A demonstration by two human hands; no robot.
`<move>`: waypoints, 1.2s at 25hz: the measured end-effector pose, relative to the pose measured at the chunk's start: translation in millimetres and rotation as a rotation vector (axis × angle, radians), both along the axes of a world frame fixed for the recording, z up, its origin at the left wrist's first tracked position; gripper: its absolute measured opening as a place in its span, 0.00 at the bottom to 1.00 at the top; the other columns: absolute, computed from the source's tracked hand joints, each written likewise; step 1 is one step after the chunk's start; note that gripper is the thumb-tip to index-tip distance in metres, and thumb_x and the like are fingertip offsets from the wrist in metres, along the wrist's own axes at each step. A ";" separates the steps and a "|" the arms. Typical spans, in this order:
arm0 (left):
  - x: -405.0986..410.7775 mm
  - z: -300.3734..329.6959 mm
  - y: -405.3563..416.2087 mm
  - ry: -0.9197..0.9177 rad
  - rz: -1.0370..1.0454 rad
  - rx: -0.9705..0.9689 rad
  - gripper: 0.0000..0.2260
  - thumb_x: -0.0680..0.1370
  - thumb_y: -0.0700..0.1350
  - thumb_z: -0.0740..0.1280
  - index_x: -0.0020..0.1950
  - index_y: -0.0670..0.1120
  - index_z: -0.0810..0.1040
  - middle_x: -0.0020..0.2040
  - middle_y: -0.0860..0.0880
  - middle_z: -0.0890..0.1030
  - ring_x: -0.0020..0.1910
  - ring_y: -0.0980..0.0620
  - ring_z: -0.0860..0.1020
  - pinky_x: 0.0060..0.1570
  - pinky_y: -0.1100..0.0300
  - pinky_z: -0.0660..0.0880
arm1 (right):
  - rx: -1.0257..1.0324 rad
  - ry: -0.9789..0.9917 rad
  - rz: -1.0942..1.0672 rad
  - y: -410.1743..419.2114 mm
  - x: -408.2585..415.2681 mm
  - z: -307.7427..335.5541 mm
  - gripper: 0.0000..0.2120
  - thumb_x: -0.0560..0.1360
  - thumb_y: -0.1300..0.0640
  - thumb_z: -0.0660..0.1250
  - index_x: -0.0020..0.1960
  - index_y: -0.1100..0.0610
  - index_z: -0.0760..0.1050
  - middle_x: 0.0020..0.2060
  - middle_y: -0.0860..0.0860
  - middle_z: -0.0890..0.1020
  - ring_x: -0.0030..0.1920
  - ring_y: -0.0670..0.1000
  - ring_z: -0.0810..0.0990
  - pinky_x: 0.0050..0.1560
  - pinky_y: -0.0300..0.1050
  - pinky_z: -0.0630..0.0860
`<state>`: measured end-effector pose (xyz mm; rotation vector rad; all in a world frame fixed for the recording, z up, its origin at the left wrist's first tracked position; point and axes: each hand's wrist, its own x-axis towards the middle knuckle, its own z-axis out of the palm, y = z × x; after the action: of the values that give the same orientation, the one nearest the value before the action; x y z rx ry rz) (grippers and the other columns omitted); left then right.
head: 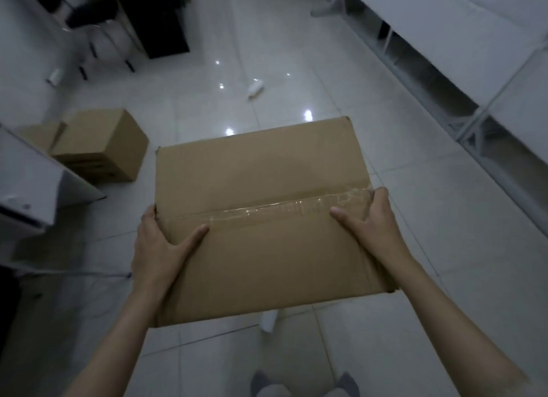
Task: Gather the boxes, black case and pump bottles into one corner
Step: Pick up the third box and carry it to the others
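So the person's got the big cardboard box [261, 219] up off the floor, held out flat in front of them with both hands. The left hand [160, 242] clamps the box's left edge, thumb lying on top and the fingers wrapped under out of sight. The right hand [367, 219] does the same on the right edge, thumb on the lid right by the clear tape seam [267, 211]. Both grips sit on the nearer half of the box, so most of it sticks out away from the person. Its long axis runs left to right between the two hands, and neither hand looks any closer to the load than the other.

What matters next, probably: the smaller cardboard box [100, 144] sits on the floor off to the left of the held box, pushed up by a white cabinet [32, 189]. If that's the corner, the carry swings left and down.

Beyond the held box's far edge, a white pump bottle [255, 90] lies tipped over on the glossy tile floor [296, 70]. Farther left of that there's a small white thing [55, 76] by the stool legs, too blurry to call. White shelving [444, 79] runs along the right of the box. No black case that can be clearly picked out.
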<state>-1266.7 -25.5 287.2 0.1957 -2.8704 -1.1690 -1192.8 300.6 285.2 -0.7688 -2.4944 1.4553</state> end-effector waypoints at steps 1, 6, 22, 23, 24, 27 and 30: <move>4.3 15.7 -24.5 0.020 0.042 0.019 0.50 0.58 0.71 0.68 0.72 0.52 0.54 0.71 0.46 0.65 0.68 0.43 0.67 0.64 0.43 0.69 | -0.002 0.028 0.043 -22.2 -10.5 17.0 0.30 0.64 0.40 0.72 0.53 0.54 0.61 0.56 0.53 0.72 0.55 0.54 0.74 0.52 0.54 0.75; 23.9 72.4 -128.7 0.158 0.265 0.066 0.49 0.61 0.66 0.72 0.73 0.48 0.56 0.72 0.43 0.65 0.69 0.43 0.66 0.68 0.46 0.65 | -0.011 0.142 0.244 -124.1 -55.9 76.7 0.28 0.65 0.41 0.72 0.53 0.55 0.61 0.56 0.54 0.73 0.54 0.54 0.75 0.51 0.52 0.75; -103.1 71.2 -220.5 0.245 0.674 0.026 0.47 0.62 0.63 0.73 0.73 0.48 0.55 0.71 0.43 0.66 0.68 0.42 0.67 0.64 0.45 0.68 | -0.035 0.209 0.648 -247.7 -305.2 73.5 0.25 0.67 0.45 0.71 0.53 0.55 0.61 0.51 0.53 0.74 0.49 0.53 0.76 0.40 0.42 0.74; -130.4 71.4 -216.2 0.242 0.697 0.032 0.46 0.63 0.62 0.73 0.73 0.48 0.55 0.72 0.43 0.65 0.69 0.42 0.67 0.64 0.45 0.68 | -0.029 0.208 0.666 -244.1 -335.4 75.8 0.25 0.68 0.45 0.71 0.53 0.56 0.61 0.51 0.53 0.74 0.48 0.53 0.75 0.38 0.39 0.71; -154.6 72.3 -212.3 0.239 0.717 0.037 0.45 0.64 0.62 0.73 0.74 0.48 0.55 0.72 0.44 0.65 0.69 0.43 0.67 0.64 0.45 0.68 | -0.023 0.204 0.681 -241.3 -363.8 79.3 0.25 0.68 0.46 0.71 0.53 0.56 0.61 0.51 0.53 0.74 0.47 0.53 0.75 0.36 0.36 0.69; -218.2 72.1 -201.4 0.231 0.757 0.053 0.45 0.64 0.63 0.72 0.73 0.50 0.54 0.72 0.44 0.65 0.69 0.43 0.67 0.64 0.44 0.68 | -0.019 0.186 0.730 -239.5 -444.3 91.0 0.26 0.68 0.46 0.72 0.54 0.57 0.62 0.51 0.53 0.74 0.47 0.53 0.74 0.35 0.34 0.67; -270.8 66.1 -204.3 0.227 0.780 0.087 0.47 0.62 0.66 0.71 0.73 0.52 0.54 0.71 0.45 0.65 0.68 0.43 0.67 0.64 0.43 0.68 | -0.005 0.189 0.770 -247.6 -509.4 94.1 0.27 0.67 0.43 0.71 0.55 0.56 0.62 0.52 0.52 0.73 0.48 0.53 0.75 0.37 0.39 0.71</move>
<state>-1537.5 -229.8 353.2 0.9961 -2.1853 -1.0423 -1702.2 53.1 379.3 0.3854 -2.7498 1.6150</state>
